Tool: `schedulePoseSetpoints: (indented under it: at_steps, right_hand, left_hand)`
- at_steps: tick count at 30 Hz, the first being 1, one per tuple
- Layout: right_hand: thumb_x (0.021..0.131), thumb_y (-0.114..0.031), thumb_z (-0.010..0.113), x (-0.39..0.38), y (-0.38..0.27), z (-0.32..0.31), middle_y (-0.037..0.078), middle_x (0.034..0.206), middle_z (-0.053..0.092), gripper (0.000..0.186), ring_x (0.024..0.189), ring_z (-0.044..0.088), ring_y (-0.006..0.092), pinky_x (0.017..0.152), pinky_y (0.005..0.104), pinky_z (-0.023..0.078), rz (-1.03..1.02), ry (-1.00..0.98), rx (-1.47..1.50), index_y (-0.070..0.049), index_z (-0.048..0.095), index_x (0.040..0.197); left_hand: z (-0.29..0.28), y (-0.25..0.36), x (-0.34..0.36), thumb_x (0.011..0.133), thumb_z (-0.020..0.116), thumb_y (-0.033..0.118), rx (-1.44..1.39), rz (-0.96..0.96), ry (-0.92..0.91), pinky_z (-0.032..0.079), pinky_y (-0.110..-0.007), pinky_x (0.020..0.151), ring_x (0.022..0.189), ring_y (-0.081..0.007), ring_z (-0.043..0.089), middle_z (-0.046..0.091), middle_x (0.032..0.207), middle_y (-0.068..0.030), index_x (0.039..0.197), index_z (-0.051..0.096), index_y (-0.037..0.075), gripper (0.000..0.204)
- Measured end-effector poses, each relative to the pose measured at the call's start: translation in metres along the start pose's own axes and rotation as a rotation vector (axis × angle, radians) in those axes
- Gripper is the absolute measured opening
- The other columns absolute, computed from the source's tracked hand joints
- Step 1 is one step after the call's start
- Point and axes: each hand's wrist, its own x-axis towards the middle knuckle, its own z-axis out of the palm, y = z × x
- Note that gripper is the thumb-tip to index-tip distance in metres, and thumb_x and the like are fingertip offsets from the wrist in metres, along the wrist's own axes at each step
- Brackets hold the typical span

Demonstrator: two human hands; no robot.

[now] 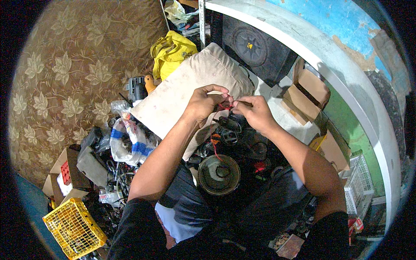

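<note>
I see red wire (224,105), my black sleeves (136,227), a cream cushion (182,93), a yellow bag (173,52), a black speaker (255,48), and brown fabric (80,82) patterned with pale leaves (63,68).

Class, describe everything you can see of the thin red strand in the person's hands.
The thin red strand could be wire or thread; the picture does not settle which. Its upper part is bunched up at the fingertips of the left hand and the right hand, which pinch it. From there a single, slightly curved length trails down, visible as far as the upper part of the round, dark-centred object. Whether it touches that object cannot be told.
</note>
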Motion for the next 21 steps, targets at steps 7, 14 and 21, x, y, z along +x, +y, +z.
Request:
schedulePoseSetpoints:
  at_steps: [7, 14, 21]
  right_hand:
    - [0.094, -0.015, 0.063, -0.013, -0.015, 0.0, 0.009, 0.107, 0.066, 0.018, 0.106, 0.061, 0.0215, 0.092, 0.0411, 0.051, 0.365, 0.012, 0.698, -0.001, 0.066, 0.105]
    - [0.096, -0.019, 0.054, -0.009, -0.025, 0.003, 0.007, 0.104, 0.064, 0.018, 0.103, 0.06, 0.0228, 0.091, 0.0434, 0.05, 0.431, -0.038, 0.905, -0.005, 0.061, 0.104]
    - [0.093, -0.024, 0.053, -0.006, -0.036, -0.009, 0.006, 0.095, 0.059, 0.016, 0.098, 0.059, 0.0209, 0.087, 0.0415, 0.05, 0.419, -0.125, 0.803, -0.008, 0.059, 0.093]
  left_hand:
    - [0.001, -0.003, 0.0, 0.093, 0.061, 0.003, -0.012, -0.001, -0.043, 0.058, -0.037, 0.079, 0.087, -0.0255, 0.069, 0.069, 0.096, -0.0168, 0.107, 0.059, -0.002, 0.015]
    - [0.002, 0.018, -0.003, 0.091, 0.065, 0.018, 0.149, -0.091, 0.036, 0.047, -0.033, 0.077, 0.085, -0.0167, 0.063, 0.07, 0.097, -0.0075, 0.114, 0.062, 0.008, 0.025]
    - [0.003, 0.022, -0.006, 0.086, 0.073, 0.026, 0.564, 0.063, -0.086, 0.047, -0.029, 0.071, 0.076, -0.0134, 0.061, 0.071, 0.088, -0.0083, 0.101, 0.074, 0.002, 0.028]
